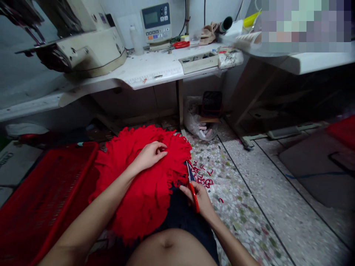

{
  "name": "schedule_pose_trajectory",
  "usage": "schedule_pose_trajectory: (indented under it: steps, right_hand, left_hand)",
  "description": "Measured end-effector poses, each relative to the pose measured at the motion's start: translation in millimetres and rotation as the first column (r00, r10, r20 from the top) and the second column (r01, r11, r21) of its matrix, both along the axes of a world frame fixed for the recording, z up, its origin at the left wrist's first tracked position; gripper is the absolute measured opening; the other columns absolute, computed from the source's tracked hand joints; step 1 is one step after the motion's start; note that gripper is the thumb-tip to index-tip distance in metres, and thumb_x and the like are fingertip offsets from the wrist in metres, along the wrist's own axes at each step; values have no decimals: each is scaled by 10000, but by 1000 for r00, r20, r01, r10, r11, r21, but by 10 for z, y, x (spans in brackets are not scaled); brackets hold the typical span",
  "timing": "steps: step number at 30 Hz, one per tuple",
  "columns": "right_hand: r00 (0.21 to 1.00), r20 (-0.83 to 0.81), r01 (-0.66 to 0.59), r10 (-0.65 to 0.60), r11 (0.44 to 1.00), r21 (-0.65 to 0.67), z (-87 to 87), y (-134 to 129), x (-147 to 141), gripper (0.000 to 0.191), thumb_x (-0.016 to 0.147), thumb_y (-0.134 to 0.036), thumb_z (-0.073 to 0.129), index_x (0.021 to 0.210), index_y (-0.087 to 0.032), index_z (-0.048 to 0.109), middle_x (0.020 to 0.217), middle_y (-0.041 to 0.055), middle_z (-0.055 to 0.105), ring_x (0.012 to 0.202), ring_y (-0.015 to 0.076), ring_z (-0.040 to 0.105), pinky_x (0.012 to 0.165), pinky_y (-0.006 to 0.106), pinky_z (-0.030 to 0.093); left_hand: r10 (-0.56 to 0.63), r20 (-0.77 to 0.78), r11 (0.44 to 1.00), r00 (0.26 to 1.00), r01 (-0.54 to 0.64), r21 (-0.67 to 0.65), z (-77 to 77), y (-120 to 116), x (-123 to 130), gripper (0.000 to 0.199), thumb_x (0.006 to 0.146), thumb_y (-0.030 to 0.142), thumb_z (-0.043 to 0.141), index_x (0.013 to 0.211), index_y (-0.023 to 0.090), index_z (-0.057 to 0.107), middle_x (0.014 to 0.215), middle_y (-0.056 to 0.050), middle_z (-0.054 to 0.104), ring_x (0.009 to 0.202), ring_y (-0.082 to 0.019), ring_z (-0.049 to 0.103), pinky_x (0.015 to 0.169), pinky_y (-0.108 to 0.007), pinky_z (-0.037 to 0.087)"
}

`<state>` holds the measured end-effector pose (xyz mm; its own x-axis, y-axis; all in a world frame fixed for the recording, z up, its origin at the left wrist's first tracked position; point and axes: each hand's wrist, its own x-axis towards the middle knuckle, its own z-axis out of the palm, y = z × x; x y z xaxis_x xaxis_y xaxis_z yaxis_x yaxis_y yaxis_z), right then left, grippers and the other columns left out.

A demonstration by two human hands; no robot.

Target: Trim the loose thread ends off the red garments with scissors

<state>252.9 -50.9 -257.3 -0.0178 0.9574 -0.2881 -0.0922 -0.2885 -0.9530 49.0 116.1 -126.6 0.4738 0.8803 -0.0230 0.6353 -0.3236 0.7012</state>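
A big heap of red fabric pieces (144,192) with ragged, fringed edges lies across my lap. On top of it rests my left hand (152,153), its fingers curled in against the cloth; the exact hold between thumb and fingers is hard to see. My right hand (200,195) grips scissors (193,188) with red handles at the heap's right edge. Their blades point up and away, with the tips close to the fringed edge. Small red scraps (203,179) are scattered on the floor beyond the scissors.
A red plastic basket (69,184) stands at my left. Ahead is a white worktable (155,70) with a sewing machine (91,48), a control panel (156,24) and a bottle (136,40). Underneath are a clear plastic bag (194,122) and table legs. A grey box-like object (310,170) sits at right.
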Motion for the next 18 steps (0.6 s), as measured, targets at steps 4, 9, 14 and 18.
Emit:
schedule_pose_trajectory:
  steps: [4, 9, 14, 18]
  right_hand:
    - [1000, 2, -1, 1, 1000, -4, -58, -12, -18, 527, 791, -612, 765, 665, -232, 423, 504, -88, 393, 393, 91, 403, 383, 209, 296]
    - [1000, 10, -9, 9, 1000, -11, -93, -81, 75, 537, 803, -602, 760, 662, -237, 392, 510, -97, 359, 402, 86, 385, 390, 207, 298]
    - [991, -28, -130, 131, 991, 36, 22, -118, 160, 496, 879, -662, 638, 738, -227, 447, 586, -72, 424, 467, 106, 437, 436, 216, 346]
    - [967, 80, -251, 240, 951, 179, 157, -140, 163, 416, 982, -609, 525, 850, -216, 502, 735, -21, 530, 642, 144, 505, 596, 248, 428]
  left_hand:
    - [39, -51, 998, 998, -37, 43, -157, 47, 140, 175, 833, 272, 683, 950, 143, 688, 734, 1, 621, 603, -121, 508, 582, -236, 387]
    - [32, 213, 970, 977, 22, -244, -43, 16, 122, 264, 797, 354, 753, 913, 136, 661, 747, 13, 597, 691, -126, 552, 658, -227, 426]
    - [45, 312, 900, 949, 96, -424, 145, -110, 116, 352, 761, 430, 814, 857, 127, 664, 786, 18, 592, 695, -107, 534, 658, -212, 398]
    - [47, 341, 886, 939, 118, -448, 129, -233, 121, 365, 758, 428, 824, 767, 123, 625, 756, 28, 550, 666, -90, 500, 636, -201, 378]
